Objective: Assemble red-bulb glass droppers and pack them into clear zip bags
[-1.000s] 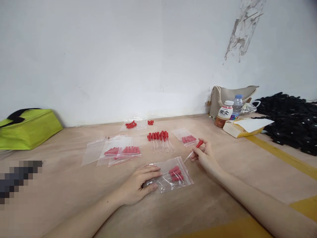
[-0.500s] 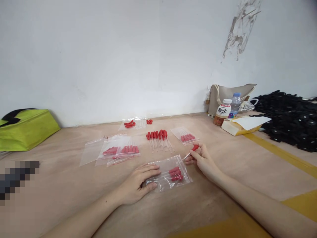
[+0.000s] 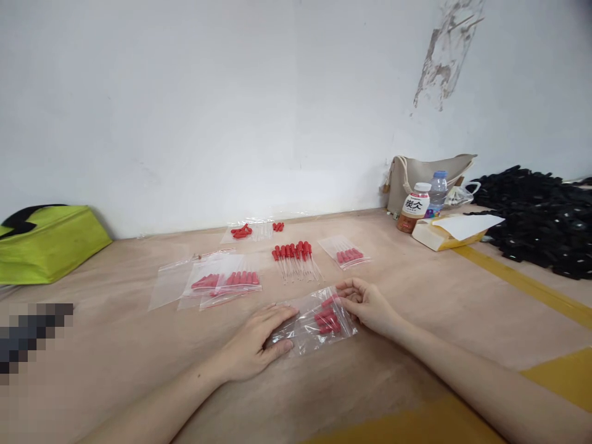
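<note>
A clear zip bag (image 3: 303, 346) lies on the covered table in front of me, with several droppers inside, their red rubber bulbs (image 3: 327, 322) near its mouth on the right. My left hand (image 3: 259, 339) rests on the bag's left end, thumb and fingers spread, holding it down. At the bag's mouth, my right hand (image 3: 363, 303) pinches a dropper (image 3: 330, 301) by its red bulb end; most of this dropper is within the bag. Just beyond, a row of loose droppers (image 3: 293, 253) lies with bulbs facing away from me.
Filled zip bags (image 3: 243, 279) overlap at left, another filled bag (image 3: 350, 255) lies right of the row, and loose red bulbs (image 3: 242, 231) sit by the wall. A yellow-green bag (image 3: 50, 240), a bottle (image 3: 414, 209), a box (image 3: 430, 237) and a black heap (image 3: 536, 216) stand around.
My right hand has moved left to the bag's mouth, and the dropper it held outside has gone into the bag. My left hand stays in place.
</note>
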{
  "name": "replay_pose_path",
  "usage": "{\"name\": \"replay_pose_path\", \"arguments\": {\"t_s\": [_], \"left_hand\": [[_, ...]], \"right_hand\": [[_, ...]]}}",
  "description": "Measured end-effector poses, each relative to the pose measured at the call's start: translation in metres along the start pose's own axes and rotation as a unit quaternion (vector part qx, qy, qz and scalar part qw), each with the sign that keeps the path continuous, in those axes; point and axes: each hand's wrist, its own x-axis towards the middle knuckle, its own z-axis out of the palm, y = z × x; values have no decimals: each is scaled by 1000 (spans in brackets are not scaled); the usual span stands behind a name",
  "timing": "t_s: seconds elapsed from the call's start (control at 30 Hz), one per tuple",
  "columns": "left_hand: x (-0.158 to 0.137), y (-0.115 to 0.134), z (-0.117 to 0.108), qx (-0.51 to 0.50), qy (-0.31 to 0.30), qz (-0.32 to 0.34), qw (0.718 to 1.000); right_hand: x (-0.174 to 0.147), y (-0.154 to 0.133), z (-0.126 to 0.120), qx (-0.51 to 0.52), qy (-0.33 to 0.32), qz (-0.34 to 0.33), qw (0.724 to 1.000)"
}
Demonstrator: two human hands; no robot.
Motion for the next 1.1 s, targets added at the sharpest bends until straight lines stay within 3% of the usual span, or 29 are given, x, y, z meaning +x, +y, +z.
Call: {"name": "replay_pose_path", "arguments": {"t_s": [0.13,0.23,0.4,0.53,0.8,1.1], "left_hand": [[0,-1,1,-6,5,7,1000],[0,0,0,-7,2,15,1000],[2,0,-2,3,-19,11,1000],[0,-1,-1,6,-18,14,1000],[0,-2,0,-8,-11,28,1000],[-1,-3,0,-13,6,25,1000]], "right_hand": [[-5,4,2,-39,-62,-55,996],[-5,4,-4,-86,-70,-82,990],[29,-14,-19,-216,38,-102,970],[78,-35,-7,-323,79,-85,939],[156,-33,37,-291,173,-7,941],[163,-34,32,-144,160,26,976]]}}
